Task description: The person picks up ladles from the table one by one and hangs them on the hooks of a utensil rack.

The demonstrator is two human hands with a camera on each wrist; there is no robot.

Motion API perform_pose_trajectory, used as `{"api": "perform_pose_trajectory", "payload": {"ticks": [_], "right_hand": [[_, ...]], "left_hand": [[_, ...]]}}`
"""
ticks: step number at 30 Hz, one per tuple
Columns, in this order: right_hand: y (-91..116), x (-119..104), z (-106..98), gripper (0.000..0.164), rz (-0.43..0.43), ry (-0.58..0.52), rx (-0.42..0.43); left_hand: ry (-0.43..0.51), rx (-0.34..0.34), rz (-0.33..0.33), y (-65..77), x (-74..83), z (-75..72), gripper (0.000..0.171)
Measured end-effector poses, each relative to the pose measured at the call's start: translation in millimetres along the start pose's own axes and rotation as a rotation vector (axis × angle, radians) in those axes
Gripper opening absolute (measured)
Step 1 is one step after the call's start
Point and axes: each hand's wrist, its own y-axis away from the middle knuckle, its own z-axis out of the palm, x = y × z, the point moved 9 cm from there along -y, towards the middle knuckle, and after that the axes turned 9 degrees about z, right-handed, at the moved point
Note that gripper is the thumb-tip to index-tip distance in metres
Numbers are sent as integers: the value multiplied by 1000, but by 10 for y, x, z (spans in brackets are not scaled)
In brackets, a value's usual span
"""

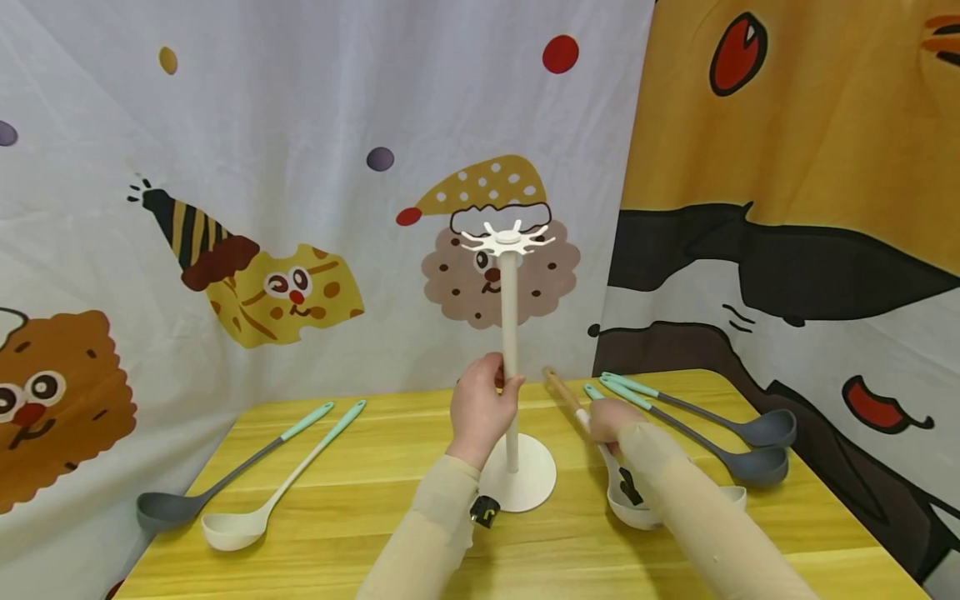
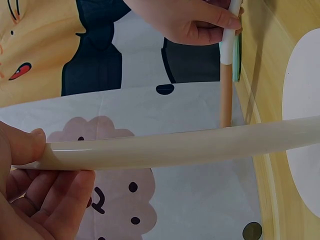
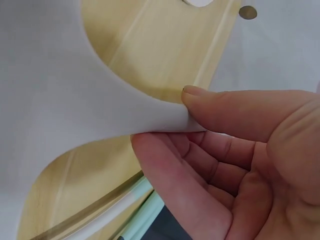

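Note:
My left hand (image 1: pixel 482 412) holds the pole (image 1: pixel 510 308) of a white utensil stand, thumb on one side and fingers on the other in the left wrist view. A ring of small hooks (image 1: pixel 507 239) tops the pole, and its round base (image 1: pixel 536 479) rests on the table. To the right of the stand, my right hand (image 1: pixel 611 418) pinches the white neck of a spoon (image 3: pixel 95 110) with a wooden handle (image 1: pixel 564 392). The spoon's handle points to the back of the table, its white head toward the front. My right sleeve partly covers that head.
On the left lie a grey ladle (image 1: pixel 168 510) and a white ladle (image 1: pixel 232 529), both with mint handles. Two grey ladles (image 1: pixel 757 467) lie at the right. Another white bowl (image 1: pixel 737 496) shows past my right sleeve. A printed cloth (image 1: pixel 360 75) hangs behind the table (image 1: pixel 360 467).

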Motion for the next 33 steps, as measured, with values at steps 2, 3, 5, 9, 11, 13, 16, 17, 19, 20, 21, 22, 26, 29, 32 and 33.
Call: {"api": "perform_pose_trajectory", "payload": {"ticks": [2,3,5,9,11,13,16,17,19,20,21,22,26,29,32,33], "right_hand": [[17,-19,-14,6,-18,-9,7],[22,-25,-19,6,-25,-17,9],[28,-39,-32,6,-35,-33,16],[45,-74,-56,3,-59,-45,26],[69,-107,-84,3,-81,-48,38],[95,-133,-113,4,-103,-66,55],[123,-146,-158,6,-136,-108,90],[128,-142,-171,6,-147,-119,107],[152,-144,-211,6,-175,-129,142],[165,-145,-232,6,-186,-127,160],[177,-147,-257,5,-200,-122,180],[187,-147,-279,5,-206,-117,199],[202,-138,-336,8,-216,-116,236],[214,-136,-374,15,-223,-128,258],[238,-130,-418,20,-231,-158,285],[252,-133,-434,23,-241,-166,298]], "left_hand": [[-2,1,2,0,-2,0,15],[-3,0,2,1,-2,0,16],[-5,1,4,-3,-2,-1,16],[-6,4,8,-6,-6,-1,16],[-7,4,10,-8,-7,-1,16],[-6,4,10,-9,-6,-1,16],[-6,2,9,-8,-3,-3,16],[-7,2,9,-6,0,-5,16],[-7,3,10,-6,2,-7,16],[-6,5,11,-6,3,-8,16],[-7,5,10,-5,1,-6,16],[-8,7,10,-5,0,-7,16],[-8,11,10,-6,-5,-8,16],[-9,12,10,-8,-6,-7,15],[-6,6,9,-8,-5,2,15],[-3,4,7,-9,-3,5,15]]}}
